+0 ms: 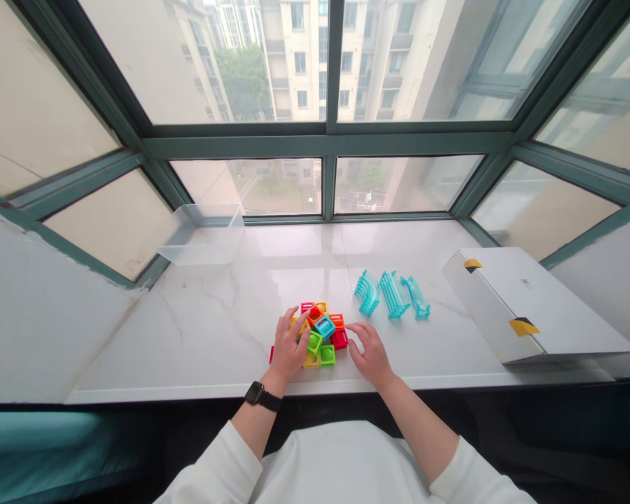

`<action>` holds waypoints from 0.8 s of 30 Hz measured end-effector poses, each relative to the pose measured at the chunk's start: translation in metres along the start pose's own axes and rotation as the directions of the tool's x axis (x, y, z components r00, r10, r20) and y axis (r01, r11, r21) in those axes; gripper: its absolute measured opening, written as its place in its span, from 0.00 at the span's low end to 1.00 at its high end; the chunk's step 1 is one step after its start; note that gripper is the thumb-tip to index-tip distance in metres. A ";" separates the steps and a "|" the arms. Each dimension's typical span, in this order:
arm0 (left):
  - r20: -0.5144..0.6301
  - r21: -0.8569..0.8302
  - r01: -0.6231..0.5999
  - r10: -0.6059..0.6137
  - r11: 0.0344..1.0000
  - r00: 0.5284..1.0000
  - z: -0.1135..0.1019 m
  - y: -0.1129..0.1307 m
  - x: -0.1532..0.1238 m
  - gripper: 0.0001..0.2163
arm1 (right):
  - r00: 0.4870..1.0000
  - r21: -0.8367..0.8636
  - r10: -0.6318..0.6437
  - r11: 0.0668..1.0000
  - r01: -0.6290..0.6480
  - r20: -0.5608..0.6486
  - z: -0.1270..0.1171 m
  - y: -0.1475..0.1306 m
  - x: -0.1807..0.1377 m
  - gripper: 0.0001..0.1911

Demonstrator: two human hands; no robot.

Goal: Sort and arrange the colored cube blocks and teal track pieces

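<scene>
A heap of small hollow plastic blocks lies near the front edge of the white marbled sill, among them a blue block [325, 327], a green block [327, 355] and a red block [339, 339]. Over the heap's left side rests my left hand [290, 344], fingers spread, hiding some of the blocks. My right hand [368, 353] is at the heap's right side, its fingers apart and their tips close to the red block. Whether those tips touch it I cannot tell. Neither hand has a block lifted.
Behind my right hand lie three translucent turquoise pieces: a curved one [367, 292], a straight one [394, 295] and a narrow one [416, 297]. A clear plastic bin [204, 253] stands at the back left. To the right is a large white box [540, 304]. Windows enclose the sill [199, 343].
</scene>
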State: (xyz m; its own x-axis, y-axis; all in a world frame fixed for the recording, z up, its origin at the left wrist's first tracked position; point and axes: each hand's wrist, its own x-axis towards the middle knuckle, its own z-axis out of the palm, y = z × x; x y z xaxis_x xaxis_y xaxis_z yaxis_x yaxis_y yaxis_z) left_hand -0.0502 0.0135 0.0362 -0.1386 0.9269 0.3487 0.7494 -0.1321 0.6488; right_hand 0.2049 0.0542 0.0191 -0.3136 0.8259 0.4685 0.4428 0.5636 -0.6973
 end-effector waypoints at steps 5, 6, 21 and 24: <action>0.068 0.045 -0.046 0.043 0.998 0.997 0.000 0.003 0.003 0.19 | 0.982 -0.062 -0.087 0.993 0.098 0.166 0.017 -0.024 0.025 0.22; 0.064 0.041 -0.045 0.042 0.998 0.997 0.001 0.003 0.004 0.19 | 0.979 -0.079 -0.076 0.993 0.092 0.188 0.021 -0.025 0.028 0.21; 0.034 0.042 0.006 -0.007 0.999 0.999 0.004 0.004 0.006 0.16 | 0.951 0.222 0.309 0.928 -0.298 -0.017 -0.007 -0.008 0.019 0.05; 0.028 0.023 0.017 -0.017 1.000 0.999 0.005 0.003 0.004 0.16 | 0.906 0.389 0.422 0.835 -0.389 -0.001 -0.016 -0.009 0.017 0.11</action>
State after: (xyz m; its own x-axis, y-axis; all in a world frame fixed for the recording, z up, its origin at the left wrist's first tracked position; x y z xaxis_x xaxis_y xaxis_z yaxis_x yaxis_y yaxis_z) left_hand -0.0455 0.0183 0.0363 -0.1336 0.9384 0.3185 0.7614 -0.1085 0.6391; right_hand 0.2091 0.0628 0.0420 -0.0967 0.9867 0.1306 0.1647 0.1452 -0.9756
